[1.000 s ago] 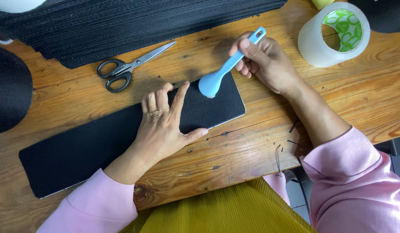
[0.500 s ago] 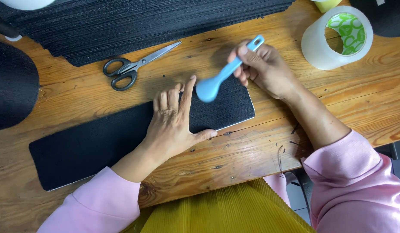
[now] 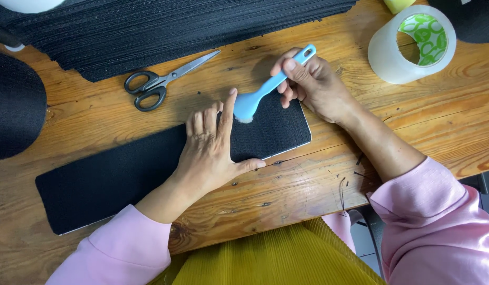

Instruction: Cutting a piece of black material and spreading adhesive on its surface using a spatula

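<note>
A long black strip of rough material (image 3: 112, 182) lies across the wooden table (image 3: 318, 184). My left hand (image 3: 212, 150) presses flat on the strip near its right end, fingers spread. My right hand (image 3: 310, 84) grips the handle of a small light-blue brush (image 3: 265, 95). The brush head rests on the strip's right part, right beside my left index finger.
Black-handled scissors (image 3: 160, 82) lie behind the strip. A thick stack of black sheets (image 3: 176, 26) fills the back. A roll of clear tape (image 3: 413, 45) stands at the back right. A dark round object (image 3: 12, 105) sits at the left edge.
The brush head has shifted slightly left along the strip, closer to my left index finger. My left hand stays pressed on the strip.
</note>
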